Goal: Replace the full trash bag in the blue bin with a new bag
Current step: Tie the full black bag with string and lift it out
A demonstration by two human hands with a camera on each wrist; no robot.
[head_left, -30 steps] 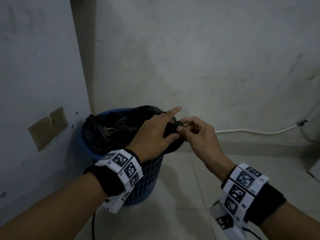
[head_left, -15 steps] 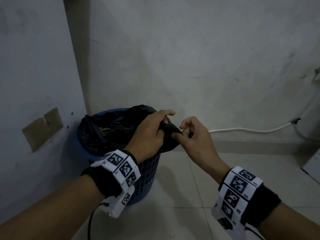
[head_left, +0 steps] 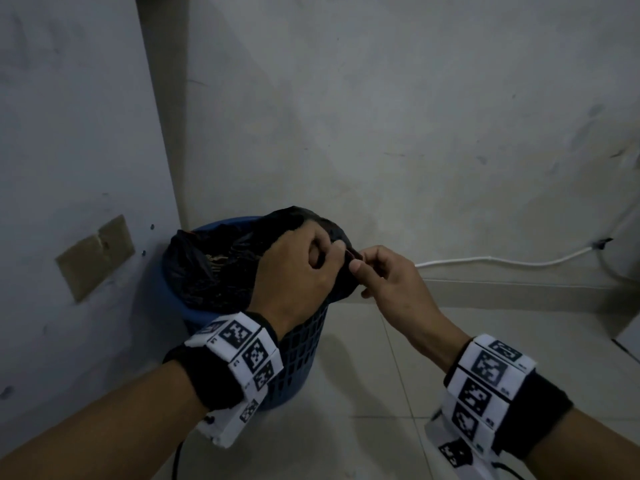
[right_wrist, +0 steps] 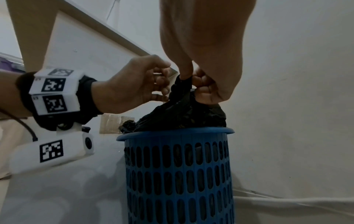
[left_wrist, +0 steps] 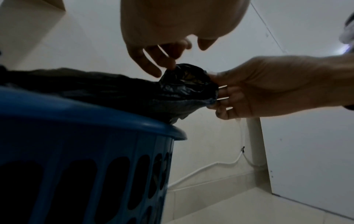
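Note:
A blue lattice bin (head_left: 302, 355) (right_wrist: 178, 166) stands in the corner, lined with a black trash bag (head_left: 214, 271) (right_wrist: 182, 112) with rubbish inside. The bag's right edge is gathered into a bunch (left_wrist: 185, 81) above the rim (left_wrist: 91, 112). My left hand (head_left: 330, 252) curls over that bunch from the left, its fingertips (left_wrist: 169, 67) on the plastic. Facing it from the right, my right hand (head_left: 356, 268) (left_wrist: 216, 94) pinches the same bunch between thumb and fingers (right_wrist: 186, 72). The bag's left part still drapes over the rim.
Walls close in behind and to the left of the bin. A brown taped patch (head_left: 95, 256) is on the left wall. A white cable (head_left: 502, 260) runs along the back wall above the skirting. Tiled floor (head_left: 381, 393) lies to the right of the bin.
My left index finger, stretched out a second ago, has curled down onto the bag. Both hands have drawn the bag's right edge up into a tighter bunch.

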